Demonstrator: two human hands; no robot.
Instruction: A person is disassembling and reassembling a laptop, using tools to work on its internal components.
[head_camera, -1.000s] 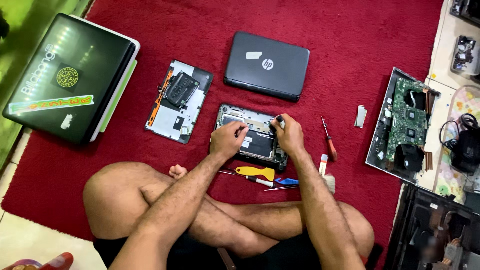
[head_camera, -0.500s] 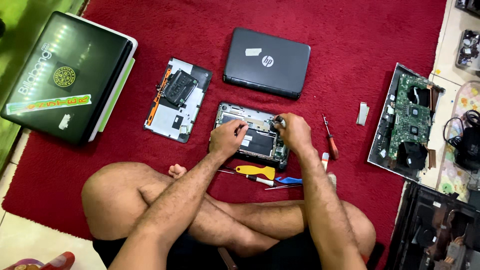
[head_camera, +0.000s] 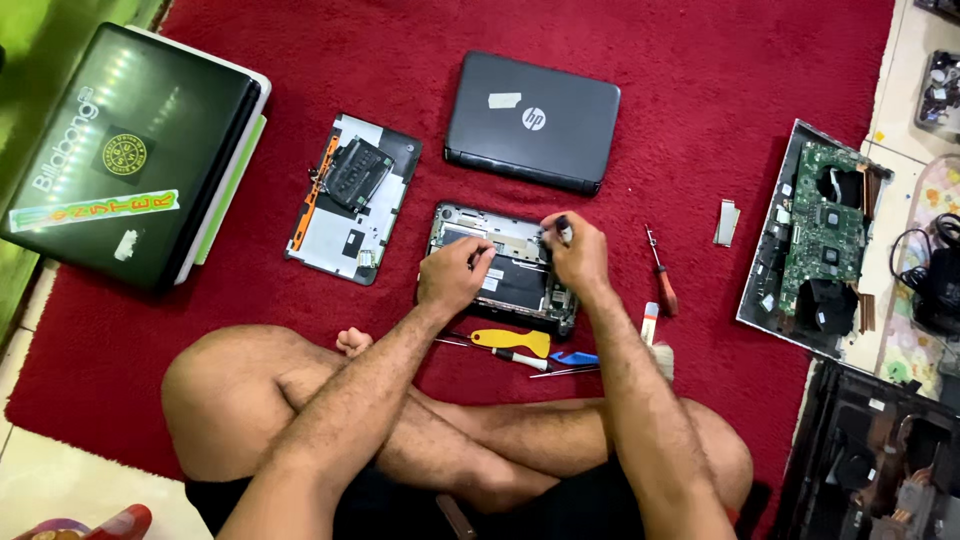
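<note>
Opened laptop base: the small opened laptop base with its silver inner frame and dark battery area showing (head_camera: 500, 268) lies on the red carpet (head_camera: 740, 100) right in front of my crossed legs; both my hands are on it.
My left hand: my left hand (head_camera: 452, 275) rests on the left half of the base, fingers curled down and pressed onto the inner frame; I cannot tell whether anything is pinched under them.
My right hand: my right hand (head_camera: 575, 255) sits on the right half of the base, closed around a small dark-handled tool (head_camera: 563, 229) whose top sticks up above my fingers; its tip is hidden.
Tools near my legs: a yellow plastic pry tool (head_camera: 512, 341) lies just below the base, with a thin white-handled screwdriver (head_camera: 522, 359) and a blue pick (head_camera: 573, 357) beside it; a red-handled screwdriver (head_camera: 662, 280) lies to the right of my right hand.
Above the base: a closed dark grey small laptop (head_camera: 530, 122) lies just beyond the base.
To the left: a removed dark bottom cover with white and orange parts on it (head_camera: 350, 198) lies beside the base; further left, a large closed black laptop with stickers (head_camera: 128, 155) sits at the carpet's edge.
To the right: a small silver metal piece (head_camera: 727, 221) lies on the carpet; past it, an opened chassis with a green circuit board (head_camera: 822, 238) rests half off the carpet.
</note>
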